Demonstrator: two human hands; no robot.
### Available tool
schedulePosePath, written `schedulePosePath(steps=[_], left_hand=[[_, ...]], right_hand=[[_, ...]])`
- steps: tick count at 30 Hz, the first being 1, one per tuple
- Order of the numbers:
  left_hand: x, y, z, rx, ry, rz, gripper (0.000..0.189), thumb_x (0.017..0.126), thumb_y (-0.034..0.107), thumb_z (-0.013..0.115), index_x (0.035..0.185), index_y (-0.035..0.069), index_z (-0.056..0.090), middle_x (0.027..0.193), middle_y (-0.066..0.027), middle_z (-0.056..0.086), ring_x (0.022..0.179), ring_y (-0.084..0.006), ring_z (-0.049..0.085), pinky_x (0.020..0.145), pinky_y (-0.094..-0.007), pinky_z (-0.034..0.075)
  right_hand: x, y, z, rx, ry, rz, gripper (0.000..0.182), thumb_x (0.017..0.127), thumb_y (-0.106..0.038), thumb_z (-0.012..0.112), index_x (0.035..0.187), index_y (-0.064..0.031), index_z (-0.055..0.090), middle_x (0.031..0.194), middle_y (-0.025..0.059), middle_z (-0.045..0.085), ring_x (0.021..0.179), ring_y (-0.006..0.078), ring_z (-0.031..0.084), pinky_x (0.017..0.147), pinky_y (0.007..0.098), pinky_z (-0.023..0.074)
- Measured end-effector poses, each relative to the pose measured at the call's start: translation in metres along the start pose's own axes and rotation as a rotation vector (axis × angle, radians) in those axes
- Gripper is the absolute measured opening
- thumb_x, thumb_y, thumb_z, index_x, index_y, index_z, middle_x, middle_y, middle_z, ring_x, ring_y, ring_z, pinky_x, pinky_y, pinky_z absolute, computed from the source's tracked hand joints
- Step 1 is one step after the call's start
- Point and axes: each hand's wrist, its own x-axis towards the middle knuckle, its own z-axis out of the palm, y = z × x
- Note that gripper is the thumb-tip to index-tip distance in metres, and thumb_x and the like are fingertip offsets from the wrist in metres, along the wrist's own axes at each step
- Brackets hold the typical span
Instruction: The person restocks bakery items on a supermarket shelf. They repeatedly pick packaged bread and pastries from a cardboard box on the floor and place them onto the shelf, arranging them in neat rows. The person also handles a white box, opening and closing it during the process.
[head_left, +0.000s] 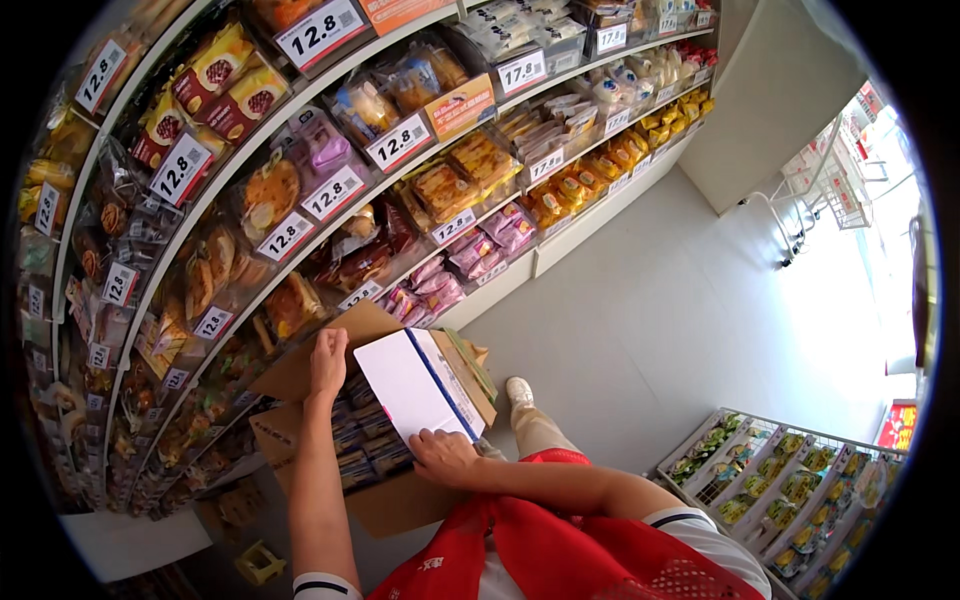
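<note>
Below me stands an open cardboard box (405, 510) with its flaps spread, holding rows of small packaged items (367, 435). A white carton with a blue edge (409, 382) lies tilted over the box's right part, beside a stack of flattened or folded cardboard (461, 367). My right hand (446, 457) rests on the lower edge of the white carton, fingers bent over it. My left hand (328, 364) is at the raised upper flap of the box; its fingers are close together, and whether they grip the flap is not clear.
Curved-looking shelves (420, 172) of packaged breads with price tags run along the left and top. A wire rack of packaged goods (780, 480) stands at lower right. A yellow plastic stool (260, 562) is at lower left, wire carts (840, 187) at upper right.
</note>
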Motion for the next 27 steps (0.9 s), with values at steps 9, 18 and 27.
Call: schedulePosePath(steps=[9,18,27], left_hand=[[-0.044,-0.054,0.035,0.289,-0.129,0.337,0.064,0.074,0.010,0.070,0.131,0.004,0.041,0.130,-0.0210,0.049,0.121,-0.0357,0.046,0.103,-0.0412,0.037],[-0.116,-0.109,-0.030,0.390,-0.087,0.163,0.070,0.089,0.018,0.061,0.147,0.015,0.022,0.150,-0.0140,0.025,0.137,-0.0318,0.025,0.111,-0.0435,0.029],[-0.110,-0.151,-0.143,0.861,0.204,0.170,0.068,0.088,0.014,0.062,0.146,0.023,0.028,0.136,-0.0164,0.041,0.121,-0.0325,0.041,0.098,-0.0453,0.037]], right_hand=[[-0.008,0.018,0.062,-0.510,-0.084,0.065,0.051,0.082,-0.018,0.056,0.129,-0.0083,0.041,0.129,0.0154,0.046,0.083,0.0218,0.064,0.064,0.0381,0.0521],[-0.005,0.020,0.062,-0.378,-0.095,0.229,0.041,0.081,-0.015,0.057,0.120,-0.0096,0.044,0.120,0.0110,0.048,0.085,0.0328,0.063,0.067,0.0464,0.0526],[0.000,0.017,0.069,-0.397,-0.051,0.219,0.055,0.075,-0.017,0.070,0.124,-0.0109,0.047,0.124,0.0118,0.045,0.088,0.0339,0.062,0.072,0.0447,0.0518]])
